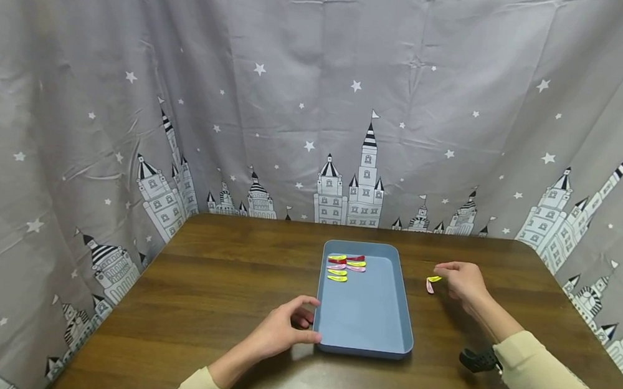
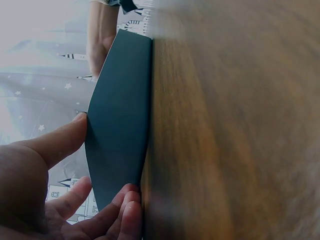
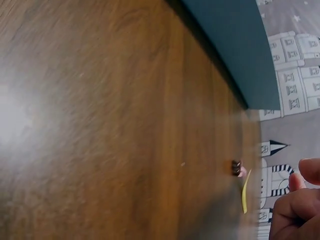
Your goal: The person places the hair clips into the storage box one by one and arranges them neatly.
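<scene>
A blue-grey tray (image 1: 368,312) lies on the table, with several snap hair clips in two columns near its far left corner: yellow (image 1: 337,278), red (image 1: 356,258) and pink (image 1: 357,269). My left hand (image 1: 287,325) rests against the tray's left side; its thumb touches the rim and its fingertips lie along the outer wall. Right of the tray, a yellow hair clip (image 3: 245,192) and a pink hair clip (image 1: 429,287) are close together. Over them hovers my right hand (image 1: 463,281), fingers bent and a gap between fingertips and clips in the right wrist view.
The brown wooden table (image 1: 214,273) extends on both sides of the tray. Behind it hangs a grey curtain (image 1: 299,93) printed with stars and castles. A black strap (image 1: 478,361) shows below the right sleeve.
</scene>
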Available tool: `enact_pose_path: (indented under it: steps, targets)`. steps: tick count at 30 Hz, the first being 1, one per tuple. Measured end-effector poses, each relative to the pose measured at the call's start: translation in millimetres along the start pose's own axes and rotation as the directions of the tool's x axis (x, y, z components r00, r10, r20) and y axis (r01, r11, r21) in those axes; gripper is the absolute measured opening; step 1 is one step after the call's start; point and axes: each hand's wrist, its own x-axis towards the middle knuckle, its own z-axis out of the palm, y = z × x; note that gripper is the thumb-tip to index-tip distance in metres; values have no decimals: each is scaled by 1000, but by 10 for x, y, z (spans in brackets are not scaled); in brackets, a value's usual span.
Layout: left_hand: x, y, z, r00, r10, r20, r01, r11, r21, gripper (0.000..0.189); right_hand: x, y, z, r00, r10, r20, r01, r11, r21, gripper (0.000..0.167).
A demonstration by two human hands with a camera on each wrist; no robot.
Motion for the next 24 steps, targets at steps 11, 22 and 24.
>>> enact_pose_path:
  steps: [11,22,24]
  targets:
    - [5,-3,0,1000,-3,0,3,1000,-2,56,8,178,-61,998,57,-21,-57,998,-4,38]
    - [14,-14,-3,1000,-1,3,1,1000,-1,56,-4,285,-63,997,67,-29,-66,998,6,40]
    - [15,-13,-2,1000,-2,5,2,1000,-2,56,3,299,-66,997,73,-32,-73,997,3,41]
